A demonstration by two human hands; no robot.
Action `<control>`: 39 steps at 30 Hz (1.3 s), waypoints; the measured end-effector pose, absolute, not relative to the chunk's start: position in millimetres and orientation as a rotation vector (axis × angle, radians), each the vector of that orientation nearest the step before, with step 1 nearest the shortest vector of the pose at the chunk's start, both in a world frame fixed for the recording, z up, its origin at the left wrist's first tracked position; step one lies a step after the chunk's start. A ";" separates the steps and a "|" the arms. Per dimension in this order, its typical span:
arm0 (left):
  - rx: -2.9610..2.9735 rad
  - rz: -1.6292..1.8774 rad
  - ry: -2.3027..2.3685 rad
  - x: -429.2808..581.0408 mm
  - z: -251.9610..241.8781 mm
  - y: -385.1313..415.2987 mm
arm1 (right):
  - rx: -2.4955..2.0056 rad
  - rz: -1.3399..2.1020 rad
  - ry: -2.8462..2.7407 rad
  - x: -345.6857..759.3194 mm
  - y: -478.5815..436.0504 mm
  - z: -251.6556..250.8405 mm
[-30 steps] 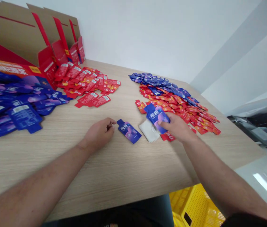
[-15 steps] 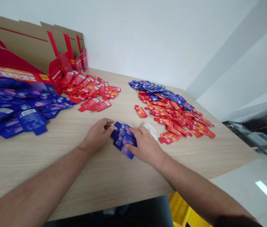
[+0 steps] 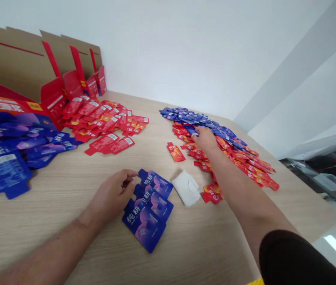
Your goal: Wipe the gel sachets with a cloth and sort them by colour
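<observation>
Three overlapping blue sachets (image 3: 148, 209) lie fanned on the table, printed side up. My left hand (image 3: 113, 194) rests at their left edge, fingers curled with thumb and fingertips near each other; what it grips, if anything, is hidden. My right hand (image 3: 205, 138) reaches over the right-hand pile, its fingertips at a blue sachet (image 3: 191, 130) between the blue sachets (image 3: 186, 114) at the back and the red sachets (image 3: 230, 152) in front. Whether it grips that sachet is too small to tell. One red sachet (image 3: 175, 152) lies apart, left of this pile.
A folded white tissue (image 3: 186, 188) lies right of the fanned sachets. At the left are a blue sachet pile (image 3: 37, 144), a red sachet pile (image 3: 99, 118) and open red cartons (image 3: 53, 99) against the wall. Yellow plastic (image 3: 257, 282) shows at the bottom edge.
My right hand has left the blue sachets and moved up and right to the far pile. Three fanned blue sachets now show beside my left hand, and the tissue is uncovered. The view has shifted.
</observation>
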State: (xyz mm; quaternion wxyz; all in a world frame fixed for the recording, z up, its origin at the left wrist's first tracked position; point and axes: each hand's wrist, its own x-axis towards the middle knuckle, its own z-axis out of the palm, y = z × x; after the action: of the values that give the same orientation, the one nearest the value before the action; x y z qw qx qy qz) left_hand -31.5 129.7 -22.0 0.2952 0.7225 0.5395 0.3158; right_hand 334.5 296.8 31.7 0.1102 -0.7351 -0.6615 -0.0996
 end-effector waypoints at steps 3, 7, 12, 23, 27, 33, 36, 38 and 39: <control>1.923 0.815 1.445 -32.8 -23.6 129.8 | -2.269 -0.284 -1.919 345.1 339.2 21.5; 1.931 0.823 1.460 -34.3 -25.6 129.9 | -2.382 -0.249 -1.920 348.2 369.2 5.5; 1.920 0.806 1.458 -34.5 -25.9 129.5 | -2.445 -0.301 -1.918 349.6 379.9 -4.2; 1.923 0.772 1.437 -32.8 -22.9 129.5 | -2.335 -0.526 -1.935 362.7 298.6 37.3; 1.885 0.799 1.428 -31.1 -21.0 128.8 | -2.089 -0.473 -2.026 347.3 217.1 50.1; 1.875 0.809 1.439 -28.6 -18.7 129.3 | -1.628 -0.249 -2.251 281.7 92.5 38.8; 1.911 0.812 1.452 -28.8 -18.9 130.2 | -1.436 -0.258 -2.369 252.8 65.0 16.3; 1.923 0.810 1.452 -29.1 -19.8 131.0 | -1.402 -0.286 -2.430 241.3 58.3 4.5; 1.923 0.812 1.451 -29.2 -20.5 131.5 | -1.389 -0.264 -2.468 237.8 56.7 1.9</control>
State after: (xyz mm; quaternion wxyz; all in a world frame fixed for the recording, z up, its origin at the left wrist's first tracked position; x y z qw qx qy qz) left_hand -29.2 131.5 -20.5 0.2953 0.7228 0.5452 0.3050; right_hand 237.8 56.7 1.9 0.1481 -0.4831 -0.8580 -0.0917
